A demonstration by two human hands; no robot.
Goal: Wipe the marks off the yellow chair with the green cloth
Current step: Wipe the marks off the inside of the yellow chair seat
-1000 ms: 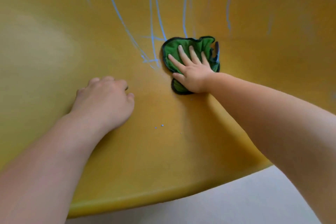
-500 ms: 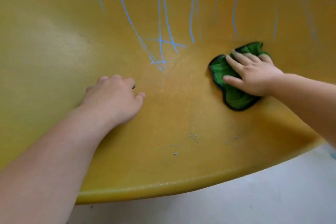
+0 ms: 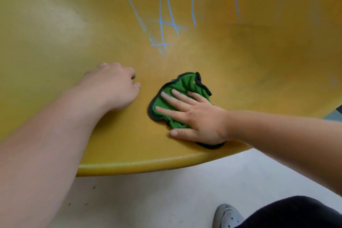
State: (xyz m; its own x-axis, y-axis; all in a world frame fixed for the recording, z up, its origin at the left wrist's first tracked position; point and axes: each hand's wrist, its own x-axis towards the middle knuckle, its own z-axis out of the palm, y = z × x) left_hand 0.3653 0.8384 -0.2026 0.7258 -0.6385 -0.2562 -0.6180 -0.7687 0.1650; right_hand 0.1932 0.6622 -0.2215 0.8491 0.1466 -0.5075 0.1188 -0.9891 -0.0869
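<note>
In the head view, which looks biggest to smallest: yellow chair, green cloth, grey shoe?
1. yellow chair, filling most of the view.
2. green cloth, partly under the right hand.
3. grey shoe, cut off at the frame's edge, so unsure.

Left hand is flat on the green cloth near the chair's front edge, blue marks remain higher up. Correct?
One slip: the right hand presses flat on the green cloth, not the left. The left hand rests on the yellow chair beside it, holding nothing. The rest holds: cloth near the front edge, blue marks higher up, per the head view.
</note>
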